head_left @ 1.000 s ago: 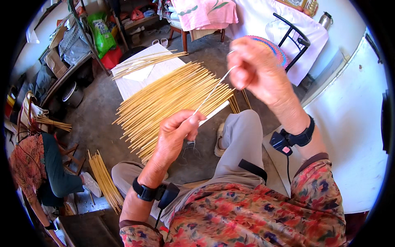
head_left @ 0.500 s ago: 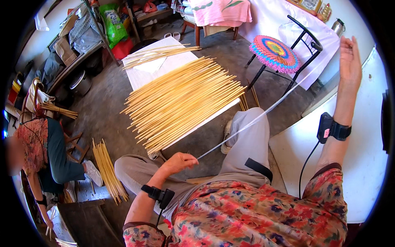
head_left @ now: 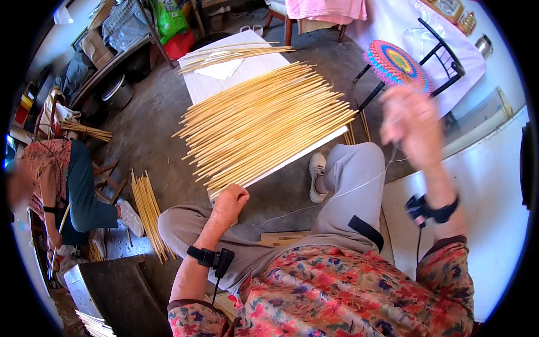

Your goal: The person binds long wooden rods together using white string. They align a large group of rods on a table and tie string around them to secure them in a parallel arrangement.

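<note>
- A seated person (head_left: 62, 185) in a patterned top and dark trousers is far to the left of the board, at the frame's left rim.
- A small bundle (head_left: 147, 210) of sticks lies on the floor left of the board's near corner, well apart from it.
- My left hand (head_left: 229, 202) is curled into a fist just at the board's near corner, resting above my left knee. It is closed, and the thread seems to run out of it, though I cannot see the thread inside the fist.
- The board (head_left: 247, 64) is a white slab lying on the floor in front of me, running away from my knees.
- The sticks (head_left: 264, 126), long and pale yellow, lie in a broad fan across the board's near half; a few more sticks (head_left: 236, 53) lie across its far end.
- The thread (head_left: 337, 194), thin and pale, runs from my left fist rightward across my right thigh, below the board's near edge, and rises toward my right hand.
- A stool (head_left: 396, 64) with a bright woven seat stands right of the board.
- My right hand (head_left: 412, 129) is raised right of the board, blurred; the fingers look pinched on the thread's upper end, but I cannot tell for sure.
</note>
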The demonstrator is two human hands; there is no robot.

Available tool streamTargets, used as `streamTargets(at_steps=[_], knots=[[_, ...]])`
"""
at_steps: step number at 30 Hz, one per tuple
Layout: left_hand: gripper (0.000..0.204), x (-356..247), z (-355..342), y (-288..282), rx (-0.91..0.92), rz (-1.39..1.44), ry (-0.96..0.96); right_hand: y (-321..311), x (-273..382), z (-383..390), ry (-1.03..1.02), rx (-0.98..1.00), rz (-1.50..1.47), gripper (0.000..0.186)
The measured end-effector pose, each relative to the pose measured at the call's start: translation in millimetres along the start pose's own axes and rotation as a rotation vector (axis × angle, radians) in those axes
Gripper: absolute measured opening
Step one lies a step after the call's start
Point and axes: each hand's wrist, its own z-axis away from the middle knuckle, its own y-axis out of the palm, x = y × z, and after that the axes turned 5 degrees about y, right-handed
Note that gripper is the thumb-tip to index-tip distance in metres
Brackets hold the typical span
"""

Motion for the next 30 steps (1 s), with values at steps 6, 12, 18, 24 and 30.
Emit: streamTargets(at_steps=[6, 12, 18, 24, 30], knots=[[0.015, 13, 3, -11, -0.192, -0.112, -0.073, 117, -147, 31, 0.564, 0.443, -0.108, 0.014], [0.028, 9, -9, 6, -0.177, -0.341, 0.061, 170, -222, 42, 0.537, 0.447, 0.052, 0.016], [0.03, 20, -16, 14, -0.118, -0.396, 0.046, 176, -236, 28, 0.574, 0.419, 0.082, 0.017], [0.016, 29, -28, 20, -0.129, -0.504, 0.166, 161, -234, 20, 0.649, 0.414, 0.14, 0.018], [0.01, 36, -42, 25, -0.093, -0.638, 0.218, 171, -243, 22, 0.568, 0.404, 0.176, 0.016]])
